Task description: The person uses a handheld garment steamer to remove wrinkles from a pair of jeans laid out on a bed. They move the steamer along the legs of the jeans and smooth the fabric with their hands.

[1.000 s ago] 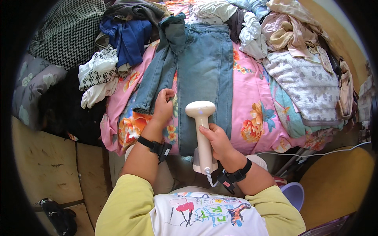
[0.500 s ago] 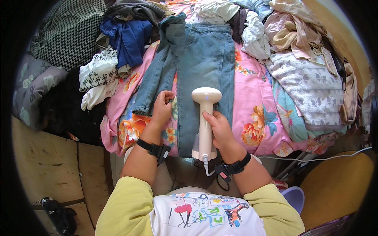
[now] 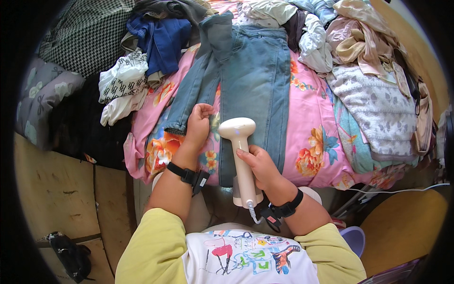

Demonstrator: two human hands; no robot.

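My right hand is wrapped round the handle of a white handheld garment steamer, with the thumb along its side. The steamer's wide head leans a little left, above the lower part of blue jeans. Those jeans lie lengthwise in front of me, one leg straight toward me and the other slanting left. My left hand is between the two legs, its fingers curled in loosely and nothing visible in them. A grey cord leaves the steamer's base.
Pink floral bedding lies under the jeans. Clothes are heaped at the left, including a blue garment and a white one. On the right lie a grey-white fleece and beige clothing. A yellow round seat stands at lower right.
The steamer has come toward me and to the left, and its head now tilts left. My left hand stays near the same place, with the fingers still curled.
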